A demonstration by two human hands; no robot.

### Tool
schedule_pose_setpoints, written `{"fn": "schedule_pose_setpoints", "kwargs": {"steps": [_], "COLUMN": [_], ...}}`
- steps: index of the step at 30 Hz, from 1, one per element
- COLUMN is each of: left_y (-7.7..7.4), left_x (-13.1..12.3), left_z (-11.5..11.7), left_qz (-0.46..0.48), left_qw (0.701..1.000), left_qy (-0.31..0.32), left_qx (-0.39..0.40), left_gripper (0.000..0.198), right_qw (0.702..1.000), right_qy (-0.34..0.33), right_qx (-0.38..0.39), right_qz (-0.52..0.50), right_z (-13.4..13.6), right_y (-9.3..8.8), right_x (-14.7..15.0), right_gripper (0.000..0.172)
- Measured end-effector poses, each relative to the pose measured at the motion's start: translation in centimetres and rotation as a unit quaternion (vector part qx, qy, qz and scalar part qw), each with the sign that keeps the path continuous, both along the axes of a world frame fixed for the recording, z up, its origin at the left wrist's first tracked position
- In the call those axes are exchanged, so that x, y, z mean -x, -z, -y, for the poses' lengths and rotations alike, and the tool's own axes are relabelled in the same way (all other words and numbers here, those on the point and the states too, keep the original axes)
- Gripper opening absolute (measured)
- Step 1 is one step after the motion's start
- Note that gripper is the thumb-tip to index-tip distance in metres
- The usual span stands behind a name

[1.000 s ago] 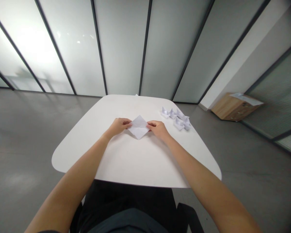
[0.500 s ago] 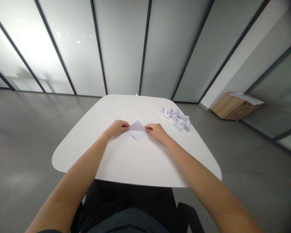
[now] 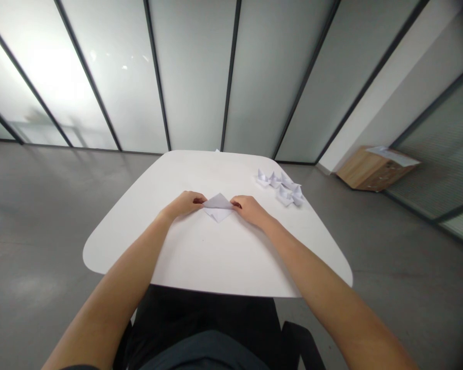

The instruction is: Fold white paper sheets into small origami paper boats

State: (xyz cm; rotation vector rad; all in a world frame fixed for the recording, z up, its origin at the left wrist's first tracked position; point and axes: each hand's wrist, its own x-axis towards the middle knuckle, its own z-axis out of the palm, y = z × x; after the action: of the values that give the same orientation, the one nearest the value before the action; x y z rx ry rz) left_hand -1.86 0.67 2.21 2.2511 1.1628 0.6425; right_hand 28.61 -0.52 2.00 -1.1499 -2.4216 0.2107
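Observation:
A folded sheet of white paper (image 3: 218,211) lies over the middle of the white table, shaped like a diamond with a crease running across it. My left hand (image 3: 187,202) pinches its left corner, fingers closed. At the opposite corner, my right hand (image 3: 249,207) grips the paper between thumb and fingers. Several folded white paper boats (image 3: 287,195) sit grouped to the right of my right hand.
The white table (image 3: 200,262) has rounded corners, with its near edge close to my lap. A wooden cabinet (image 3: 370,172) stands on the floor at the right. Frosted glass panels (image 3: 193,77) rise behind the table.
The paper's upper half has flattened slightly, its top point a little lower, and the crease between my hands shows more sharply. Both hands keep their hold on the corners.

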Motion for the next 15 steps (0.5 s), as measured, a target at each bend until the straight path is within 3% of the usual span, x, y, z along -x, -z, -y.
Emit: {"fn": "schedule_pose_setpoints", "kwargs": {"steps": [15], "left_y": [0.08], "left_x": [-0.9], "left_z": [-0.08], "left_qz": [-0.059], "left_qw": [0.991], "left_qy": [-0.035], "left_qx": [-0.116], "left_gripper": [0.029], "right_qw": [0.989], "right_qy": [-0.003], "right_qx": [-0.07], "right_qz": [0.128], "right_z": [0.64], "right_y": [-0.9], "right_x": [0.5], "right_gripper": [0.019]}}
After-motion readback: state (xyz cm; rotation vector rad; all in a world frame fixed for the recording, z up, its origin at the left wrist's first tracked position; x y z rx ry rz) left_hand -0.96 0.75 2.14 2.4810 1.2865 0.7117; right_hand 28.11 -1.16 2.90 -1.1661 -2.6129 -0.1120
